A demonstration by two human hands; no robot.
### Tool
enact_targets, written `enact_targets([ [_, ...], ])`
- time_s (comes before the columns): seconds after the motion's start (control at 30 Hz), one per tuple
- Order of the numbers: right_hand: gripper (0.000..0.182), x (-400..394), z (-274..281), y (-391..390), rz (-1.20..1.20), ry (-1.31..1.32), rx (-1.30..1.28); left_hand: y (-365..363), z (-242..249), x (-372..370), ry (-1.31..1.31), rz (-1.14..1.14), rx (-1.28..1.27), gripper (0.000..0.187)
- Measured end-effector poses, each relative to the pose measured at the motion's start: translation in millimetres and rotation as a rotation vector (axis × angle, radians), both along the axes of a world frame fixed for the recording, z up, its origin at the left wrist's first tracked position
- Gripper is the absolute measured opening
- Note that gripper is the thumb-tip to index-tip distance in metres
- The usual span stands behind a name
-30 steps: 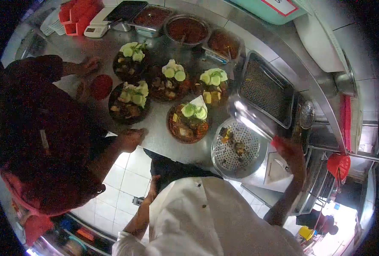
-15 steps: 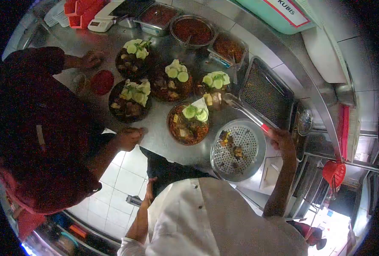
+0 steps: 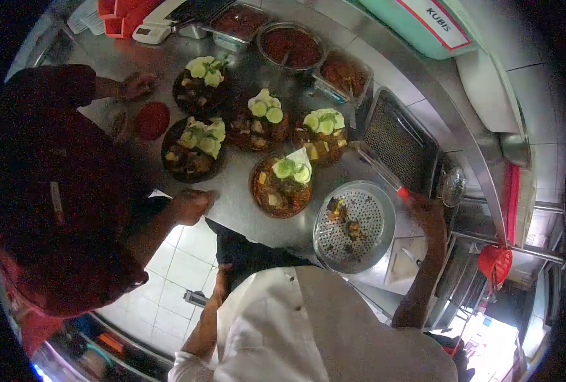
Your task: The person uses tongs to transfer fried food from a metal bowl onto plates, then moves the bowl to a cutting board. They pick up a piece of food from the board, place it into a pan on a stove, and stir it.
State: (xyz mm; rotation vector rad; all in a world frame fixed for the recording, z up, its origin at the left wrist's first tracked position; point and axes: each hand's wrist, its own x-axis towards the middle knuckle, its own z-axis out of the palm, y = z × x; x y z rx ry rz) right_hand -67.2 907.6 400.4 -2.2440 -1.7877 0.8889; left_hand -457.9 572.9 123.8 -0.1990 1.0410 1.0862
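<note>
My right hand grips metal tongs with a red handle section. Their tips are just right of a bowl of food with cucumber slices and leafy greens on top. Below the tongs lies a perforated metal strainer holding some browned food pieces. Nearer me stands another bowl with chunks, cucumber and greens. My left hand hangs low by the dark cloth at the table's edge, seen from the side; its fingers are not clear.
Other topped bowls stand left on the steel table. At the back are containers of red-brown food and a dark mesh tray. A co-worker in dark red stands left, one hand at the table edge.
The tongs have drawn back to the right from the upper-right bowl, where the chunks at their tips now rest. My right hand has shifted slightly down and right.
</note>
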Motion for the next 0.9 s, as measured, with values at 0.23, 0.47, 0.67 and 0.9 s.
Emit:
enact_targets([
  [0.23,0.039,-49.0,16.7,10.1,0.222,-0.145,0.111,-25.7,-46.2,2.6,0.006,-0.026,-0.084,0.053],
  [0.47,0.039,-65.4,2.8,6.6,0.182,-0.032,0.134,-55.2,-95.8,5.5,0.080,0.063,-0.037,0.056],
  [0.67,0.036,-102.3,24.7,-19.2,0.330,-0.271,0.350,-18.8,-25.1,5.1,0.229,0.007,-0.031,0.056],
  [0.9,0.035,-129.4,16.3,-30.7,0.571,-0.463,0.580,-33.7,-97.9,0.8,-0.025,0.045,-0.278,0.051],
])
